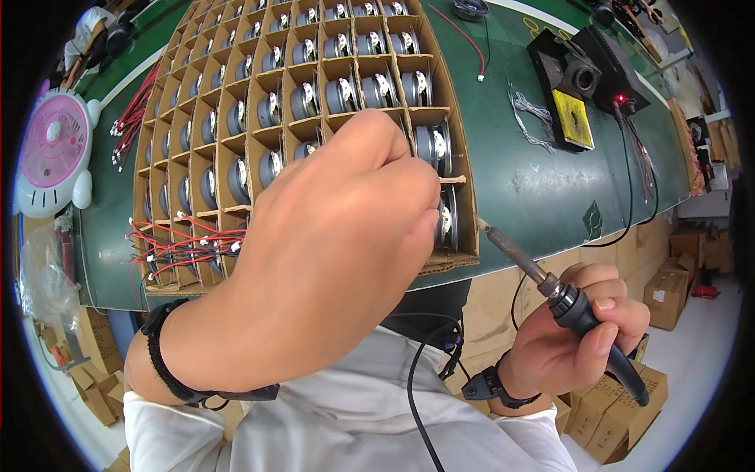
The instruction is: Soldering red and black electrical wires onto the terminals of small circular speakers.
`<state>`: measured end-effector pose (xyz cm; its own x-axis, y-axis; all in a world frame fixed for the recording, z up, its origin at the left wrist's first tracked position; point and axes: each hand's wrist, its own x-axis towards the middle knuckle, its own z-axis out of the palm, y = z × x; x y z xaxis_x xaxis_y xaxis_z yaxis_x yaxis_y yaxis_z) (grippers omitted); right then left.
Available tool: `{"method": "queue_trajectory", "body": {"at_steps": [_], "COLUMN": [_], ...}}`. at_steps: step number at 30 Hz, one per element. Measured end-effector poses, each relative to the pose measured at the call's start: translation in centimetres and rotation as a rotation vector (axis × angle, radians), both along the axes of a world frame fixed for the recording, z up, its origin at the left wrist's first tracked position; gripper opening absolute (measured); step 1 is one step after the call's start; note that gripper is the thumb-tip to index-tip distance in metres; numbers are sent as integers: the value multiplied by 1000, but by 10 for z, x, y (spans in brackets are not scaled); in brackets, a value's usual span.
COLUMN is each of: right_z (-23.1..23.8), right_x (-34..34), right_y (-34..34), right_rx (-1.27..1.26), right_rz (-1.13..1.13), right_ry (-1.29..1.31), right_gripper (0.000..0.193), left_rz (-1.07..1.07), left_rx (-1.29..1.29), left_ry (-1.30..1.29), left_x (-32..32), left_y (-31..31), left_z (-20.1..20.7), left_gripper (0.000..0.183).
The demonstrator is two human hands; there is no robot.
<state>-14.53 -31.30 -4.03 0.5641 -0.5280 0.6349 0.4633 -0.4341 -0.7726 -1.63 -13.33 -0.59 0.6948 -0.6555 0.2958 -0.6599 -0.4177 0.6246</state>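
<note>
The soldering iron [570,305] has a black handle and a thin gray metal front. It leans in the right hand [562,350], past the desk's [550,204] near edge, tip up and left. Round, dark speakers [341,96] with shiny rims stand sideways in little squares of the brown cardboard box [469,212] along that edge.

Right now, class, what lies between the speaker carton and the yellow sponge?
In the head view, a tangle of silvery wire lies there on the green tabletop.

Black-handled soldering iron [568,304], green table [543,193]
</note>
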Motion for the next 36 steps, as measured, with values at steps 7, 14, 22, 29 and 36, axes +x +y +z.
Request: {"method": "queue_trajectory", "body": {"at_steps": [7,14,22,29,36], "right_z": [-2,0,-1,1,5], "right_x": [12,14,17,19,14], "right_y": [8,11,13,13,8], "right_rx": [-41,-78,-139,-166,-225], "right_rz": [-35,-18,-39,-30,22], "right_ry": [-18,-4,3,42,59], "right_gripper": [21,20,21,21,18], "left_rz": [35,28,9,60,71], "left_rx": [-32,-13,-31,39,65], "left_ry": [-34,9,50,85,75], "left_x": [1,2,4,-1,-1], "left_y": [-6,-4,-3,-9,-12], "left_z": [-6,-6,-9,-2,-1], "left_gripper": [12,13,12,10,8]}}
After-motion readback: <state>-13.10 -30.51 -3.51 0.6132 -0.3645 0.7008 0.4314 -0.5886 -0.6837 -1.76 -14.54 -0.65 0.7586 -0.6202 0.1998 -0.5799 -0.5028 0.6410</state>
